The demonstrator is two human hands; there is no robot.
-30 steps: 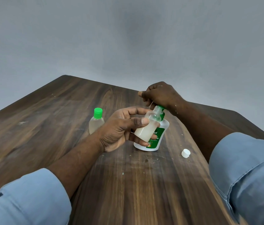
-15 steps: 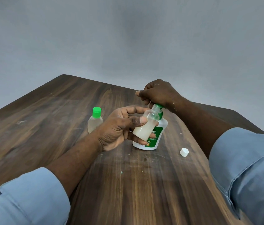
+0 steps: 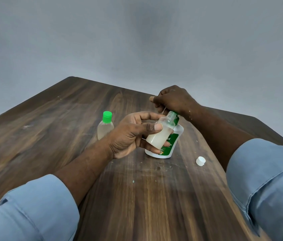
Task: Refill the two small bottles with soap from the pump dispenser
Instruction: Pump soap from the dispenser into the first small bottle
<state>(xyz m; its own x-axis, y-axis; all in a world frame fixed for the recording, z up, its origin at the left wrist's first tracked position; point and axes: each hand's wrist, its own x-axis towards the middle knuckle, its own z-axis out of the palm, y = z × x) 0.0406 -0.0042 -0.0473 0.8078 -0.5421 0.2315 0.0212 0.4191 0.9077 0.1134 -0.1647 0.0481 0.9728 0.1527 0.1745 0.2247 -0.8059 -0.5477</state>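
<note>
**Mid-table: open bottle tipped up at the pump**

Centre of the wooden table [image 3: 50, 127], and the left hand [image 3: 130, 134] has thumb and fingers wrapped round the uncapped small bottle [image 3: 165, 124]. It holds the bottle off the surface, tilted, with the mouth close under the top of the pump dispenser [image 3: 179, 132]. Milky soap [image 3: 154, 140] fills roughly the lower half of that bottle.

Up top, the right hand [image 3: 173, 100] sits on the dispenser, fingers curled down tight over its head. The dispenser itself stands on the table, white body and green label, directly behind the held bottle.

Off to the left, near the left wrist, the second small bottle [image 3: 105, 129] stands upright with its green cap [image 3: 107, 117] on and pale liquid inside. Over on the right, a white cap [image 3: 200, 161] lies alone on the wood, near the right forearm. Blue sleeves [image 3: 33, 209] are pushed back on both arms.
</note>
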